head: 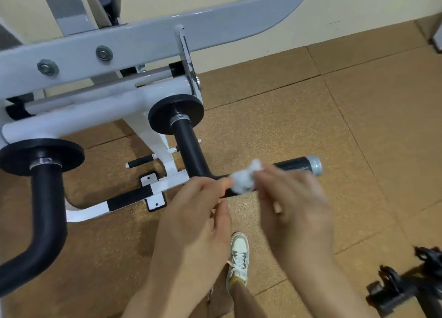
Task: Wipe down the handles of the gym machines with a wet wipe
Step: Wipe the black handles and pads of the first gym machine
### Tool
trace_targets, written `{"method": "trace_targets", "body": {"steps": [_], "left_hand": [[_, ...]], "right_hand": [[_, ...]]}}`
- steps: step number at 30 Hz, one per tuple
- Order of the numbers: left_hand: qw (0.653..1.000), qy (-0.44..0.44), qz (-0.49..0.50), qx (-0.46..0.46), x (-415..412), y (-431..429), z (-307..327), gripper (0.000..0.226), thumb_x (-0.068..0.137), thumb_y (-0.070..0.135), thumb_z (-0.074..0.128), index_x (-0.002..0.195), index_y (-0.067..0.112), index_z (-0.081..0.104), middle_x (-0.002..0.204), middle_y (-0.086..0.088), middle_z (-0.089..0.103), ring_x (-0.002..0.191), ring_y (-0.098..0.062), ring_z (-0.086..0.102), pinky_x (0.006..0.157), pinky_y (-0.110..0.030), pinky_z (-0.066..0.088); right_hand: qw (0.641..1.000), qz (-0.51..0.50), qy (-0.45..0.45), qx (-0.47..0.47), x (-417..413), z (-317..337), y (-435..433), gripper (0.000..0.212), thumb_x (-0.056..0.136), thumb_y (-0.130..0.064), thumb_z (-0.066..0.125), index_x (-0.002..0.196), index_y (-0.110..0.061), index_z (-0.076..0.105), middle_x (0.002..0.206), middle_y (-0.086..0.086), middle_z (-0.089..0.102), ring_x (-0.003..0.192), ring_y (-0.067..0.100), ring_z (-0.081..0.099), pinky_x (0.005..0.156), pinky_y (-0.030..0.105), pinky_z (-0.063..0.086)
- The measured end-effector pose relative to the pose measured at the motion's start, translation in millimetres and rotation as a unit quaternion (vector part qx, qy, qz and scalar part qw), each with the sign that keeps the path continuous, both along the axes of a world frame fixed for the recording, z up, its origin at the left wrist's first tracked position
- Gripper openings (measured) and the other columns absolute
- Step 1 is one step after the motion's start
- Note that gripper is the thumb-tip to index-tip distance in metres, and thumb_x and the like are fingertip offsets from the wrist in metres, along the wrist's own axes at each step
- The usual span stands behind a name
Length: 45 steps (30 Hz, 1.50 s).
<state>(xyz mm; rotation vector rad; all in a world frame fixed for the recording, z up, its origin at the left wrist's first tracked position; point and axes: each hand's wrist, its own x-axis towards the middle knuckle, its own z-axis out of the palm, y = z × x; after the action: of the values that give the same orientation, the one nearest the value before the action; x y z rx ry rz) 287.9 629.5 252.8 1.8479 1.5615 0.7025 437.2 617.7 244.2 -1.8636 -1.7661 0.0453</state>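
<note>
In the head view, the step in hand looks like the wiping of the nearer black handle (294, 166), the bent bar that runs out to a chrome end cap (315, 165). The wet wipe (242, 181) sits bunched into a white wad on the bar's straight run, just past the bend. The right hand (294, 198) comes over it from the cap side. Its fingers (264, 174) are curled down onto the wad and clamp it against the bar (the hand is blurred, so the thumb's place is unclear). The left hand (196, 212) reaches in from the bend side with its fingers (223, 182) loosely bent. The foremost tip touches the wipe's left edge and the thumb lies lower, under the bar. I cannot tell whether this hand pinches the wipe or only steadies the bar.

To do this well, I judge the wad wants opening out so it wraps round the bar rather than riding on top. It should then be drawn along the whole length to the cap with a twist, so the underside gets wet too. The wipe does not cover the stretch between itself and the cap, nor the rise up to the black disc (176, 113). A second handle (47, 198) at the left, well apart from both hands, looks to be next.
</note>
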Motion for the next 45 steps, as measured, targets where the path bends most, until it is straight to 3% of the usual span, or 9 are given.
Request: {"method": "trace_targets", "body": {"steps": [7, 11, 15, 19, 23, 32, 36, 41, 45], "left_hand": [[0.998, -0.010, 0.065, -0.015, 12, 2, 1, 0.019, 0.084, 0.022, 0.060, 0.099, 0.028, 0.069, 0.085, 0.020, 0.056, 0.081, 0.003, 0.055, 0.072, -0.007, 0.041], [0.999, 0.022, 0.032, -0.016, 22, -2, 6, 0.025, 0.085, 0.022, 0.063, 0.109, 0.024, 0.069, 0.090, 0.017, 0.056, 0.081, -0.001, 0.056, 0.075, -0.014, 0.046], [0.999, 0.024, 0.028, 0.017, 39, -2, 5, 0.027, 0.086, 0.027, 0.055, 0.109, 0.021, 0.068, 0.090, 0.011, 0.057, 0.075, -0.005, 0.055, 0.066, -0.024, 0.047], [0.999, 0.022, 0.032, 0.011, 44, -3, 7, 0.030, 0.084, 0.026, 0.057, 0.112, 0.020, 0.068, 0.091, 0.011, 0.058, 0.078, -0.007, 0.057, 0.068, -0.021, 0.048], [0.999, 0.022, 0.026, 0.013, 51, -3, 6, 0.033, 0.086, 0.030, 0.051, 0.113, 0.019, 0.067, 0.091, 0.010, 0.058, 0.077, -0.011, 0.058, 0.068, -0.029, 0.051], [0.998, 0.013, 0.067, -0.012, 49, -6, 7, 0.021, 0.089, 0.026, 0.059, 0.106, 0.026, 0.069, 0.088, 0.019, 0.055, 0.075, -0.002, 0.056, 0.070, -0.012, 0.043], [0.993, -0.015, 0.103, -0.053, 44, -9, 9, 0.025, 0.086, 0.027, 0.057, 0.106, 0.025, 0.072, 0.087, 0.021, 0.057, 0.081, -0.003, 0.057, 0.073, -0.007, 0.041], [0.974, -0.122, 0.158, -0.109, 42, -9, 13, 0.021, 0.086, 0.021, 0.062, 0.097, 0.037, 0.070, 0.091, 0.022, 0.061, 0.080, -0.003, 0.060, 0.067, -0.009, 0.045], [0.970, -0.124, 0.173, -0.118, 36, -15, 12, 0.019, 0.085, 0.026, 0.061, 0.098, 0.037, 0.070, 0.093, 0.023, 0.060, 0.083, -0.001, 0.059, 0.070, -0.009, 0.044]], "right_hand": [[0.997, 0.061, 0.043, -0.021, -23, -10, -4, 0.020, 0.085, -0.012, 0.059, 0.099, -0.006, 0.072, 0.109, 0.005, 0.071, 0.073, 0.021, 0.057, 0.074, 0.018, 0.041], [0.997, -0.064, 0.048, 0.022, 20, -3, 1, 0.019, 0.077, 0.000, 0.065, 0.094, -0.007, 0.073, 0.104, 0.003, 0.073, 0.069, 0.023, 0.059, 0.071, 0.016, 0.037], [0.998, 0.048, 0.038, 0.008, 5, -12, -11, 0.024, 0.083, -0.004, 0.057, 0.102, -0.005, 0.072, 0.112, 0.007, 0.071, 0.070, 0.020, 0.055, 0.070, 0.021, 0.042], [0.995, -0.068, 0.065, 0.041, 36, -5, 1, 0.026, 0.077, 0.002, 0.060, 0.098, -0.007, 0.073, 0.098, 0.004, 0.073, 0.072, 0.015, 0.050, 0.067, 0.014, 0.032], [0.998, 0.037, 0.047, 0.014, 22, -10, -6, 0.034, 0.075, -0.002, 0.051, 0.101, -0.007, 0.072, 0.108, -0.002, 0.071, 0.070, 0.016, 0.050, 0.065, 0.018, 0.034], [0.998, 0.058, 0.015, 0.030, 34, -4, -3, 0.034, 0.089, 0.000, 0.044, 0.099, -0.011, 0.074, 0.106, -0.017, 0.065, 0.065, 0.018, 0.045, 0.055, 0.027, 0.040], [0.996, -0.067, 0.055, 0.028, 48, 2, 7, 0.030, 0.078, 0.002, 0.057, 0.099, -0.011, 0.074, 0.085, -0.021, 0.046, 0.067, 0.013, 0.039, 0.054, 0.019, 0.028], [0.990, 0.126, 0.057, -0.015, 21, -5, -10, 0.048, 0.063, 0.016, 0.061, 0.100, -0.010, 0.074, 0.108, -0.005, 0.071, 0.062, 0.021, 0.054, 0.053, 0.030, 0.047], [0.996, 0.064, 0.067, 0.009, 50, 2, 0, 0.035, 0.073, 0.012, 0.060, 0.097, -0.009, 0.074, 0.095, -0.016, 0.062, 0.069, 0.010, 0.049, 0.063, 0.009, 0.035]]}}
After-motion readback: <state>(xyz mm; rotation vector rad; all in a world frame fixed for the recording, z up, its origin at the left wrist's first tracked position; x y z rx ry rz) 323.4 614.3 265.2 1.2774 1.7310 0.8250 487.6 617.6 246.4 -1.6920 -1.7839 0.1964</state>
